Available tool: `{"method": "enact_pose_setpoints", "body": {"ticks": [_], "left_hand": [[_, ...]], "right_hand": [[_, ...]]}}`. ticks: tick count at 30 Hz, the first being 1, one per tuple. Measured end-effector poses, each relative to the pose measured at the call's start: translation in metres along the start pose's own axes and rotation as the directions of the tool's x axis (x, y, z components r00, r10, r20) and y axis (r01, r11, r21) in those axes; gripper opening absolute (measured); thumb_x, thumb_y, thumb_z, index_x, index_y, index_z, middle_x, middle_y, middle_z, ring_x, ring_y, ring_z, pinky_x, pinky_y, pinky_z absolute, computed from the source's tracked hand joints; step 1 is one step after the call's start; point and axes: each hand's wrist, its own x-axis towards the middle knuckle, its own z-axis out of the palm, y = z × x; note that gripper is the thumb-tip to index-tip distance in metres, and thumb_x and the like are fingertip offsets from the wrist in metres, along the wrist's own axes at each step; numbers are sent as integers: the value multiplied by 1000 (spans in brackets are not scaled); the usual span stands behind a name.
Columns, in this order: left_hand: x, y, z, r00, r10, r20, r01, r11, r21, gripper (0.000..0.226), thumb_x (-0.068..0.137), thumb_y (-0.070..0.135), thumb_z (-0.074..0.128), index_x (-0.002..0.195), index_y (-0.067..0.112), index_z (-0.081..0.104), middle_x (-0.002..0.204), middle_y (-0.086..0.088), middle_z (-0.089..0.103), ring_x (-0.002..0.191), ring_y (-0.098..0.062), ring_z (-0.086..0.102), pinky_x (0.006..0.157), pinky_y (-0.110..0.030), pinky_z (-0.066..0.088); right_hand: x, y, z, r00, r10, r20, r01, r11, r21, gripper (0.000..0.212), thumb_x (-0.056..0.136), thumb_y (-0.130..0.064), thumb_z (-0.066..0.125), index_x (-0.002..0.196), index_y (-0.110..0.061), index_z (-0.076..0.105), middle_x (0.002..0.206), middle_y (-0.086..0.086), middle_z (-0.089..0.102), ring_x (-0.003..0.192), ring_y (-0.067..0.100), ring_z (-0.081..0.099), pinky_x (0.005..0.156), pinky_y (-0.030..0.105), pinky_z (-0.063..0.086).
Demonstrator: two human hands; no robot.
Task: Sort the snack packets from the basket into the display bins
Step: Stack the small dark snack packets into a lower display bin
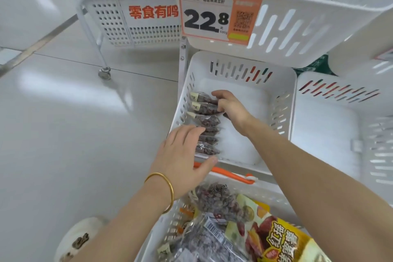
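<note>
Tidying the packet row (205, 121) along the display bin's (286, 100) left wall, the right hand (230, 107), gripping its far end, should nudge it toward the straight-fingered left hand (180, 152).

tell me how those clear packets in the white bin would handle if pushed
Probably floppy: the clear packets are thin film over loose dark pieces. Likely light: the right hand grips one by its end. Leaning in a row against the bin wall, they may slump if nudged.
</note>
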Motion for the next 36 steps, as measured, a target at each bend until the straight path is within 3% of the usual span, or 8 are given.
{"method": "enact_pose_setpoints", "body": {"ticks": [3, 10, 16, 21, 25, 30, 33, 36], "left_hand": [[0, 1, -1, 1000, 2, -10, -2, 1000, -11, 68, 87, 61, 39, 144, 28, 22, 149, 9, 23, 139, -9, 14, 115, -28, 16], [0, 5, -8, 1000, -19, 25, 19, 1000, -3, 65, 89, 53, 45, 144, 23, 26, 149, 3, 28, 138, -15, 20, 112, -31, 21], [-5, 6, -9, 1000, 19, 5, -19, 998, 55, 58, 92, 52, 38, 139, 19, 36, 142, -3, 38, 133, -20, 29, 108, -37, 28], [-31, 17, -15, 978, 31, -207, -37, 999, -28, 39, 92, 34, 46, 124, 13, 51, 133, -6, 48, 127, -23, 36, 105, -31, 26], [-73, 32, -13, 954, 103, -282, -98, 995, 32, 11, 89, 18, 53, 97, 13, 59, 106, -3, 57, 103, -22, 46, 91, -24, 31], [-106, 47, -13, 950, -196, 242, 181, 980, 82, 22, 92, 35, 52, 78, 18, 52, 80, 1, 56, 79, -21, 56, 72, -32, 45], [-115, 53, -14, 810, -307, 501, 257, 952, 167, 42, 89, 51, 52, 71, 13, 55, 67, -6, 55, 61, -17, 49, 64, -30, 39], [-116, 54, -15, 759, -324, 566, 284, 945, 160, 46, 83, 50, 62, 69, 6, 59, 56, -5, 47, 50, -12, 38, 53, -27, 32]], "right_hand": [[-5, 0, 4, 999, 2, 49, 1, 999, -51, 47, 88, -5, 45, 134, -13, 43, 129, 6, 46, 108, 17, 44, 71, 15, 35], [-51, -20, -21, 993, -94, -66, 81, 982, -170, 55, 86, -11, 53, 138, -23, 41, 147, 1, 35, 133, 19, 33, 100, 28, 31], [-188, -5, -26, 911, -324, -254, 247, 924, -293, 31, 80, 3, 53, 97, -21, 62, 100, -1, 65, 90, 14, 60, 84, 33, 51], [-231, 29, 6, 973, -205, -108, 96, 779, -619, 27, 90, -22, 55, 117, -18, 55, 108, 0, 67, 98, 20, 62, 82, 39, 52], [-227, 36, 35, 979, -110, -173, -45, 707, -706, 40, 91, -32, 58, 121, -10, 43, 107, 8, 65, 98, 29, 63, 72, 37, 50], [-224, 36, 42, 974, -103, -203, -90, 644, -759, 23, 88, -37, 61, 95, -15, 60, 92, 4, 66, 90, 27, 65, 62, 29, 43], [-235, 32, 23, 960, -154, -232, -22, 788, -615, 15, 87, -32, 63, 85, -17, 68, 85, 0, 67, 82, 23, 63, 63, 31, 48], [-250, 22, -2, 951, -156, -267, 54, 933, -355, 9, 87, -22, 65, 85, -13, 68, 85, -1, 64, 76, 18, 61, 64, 29, 53]]}}
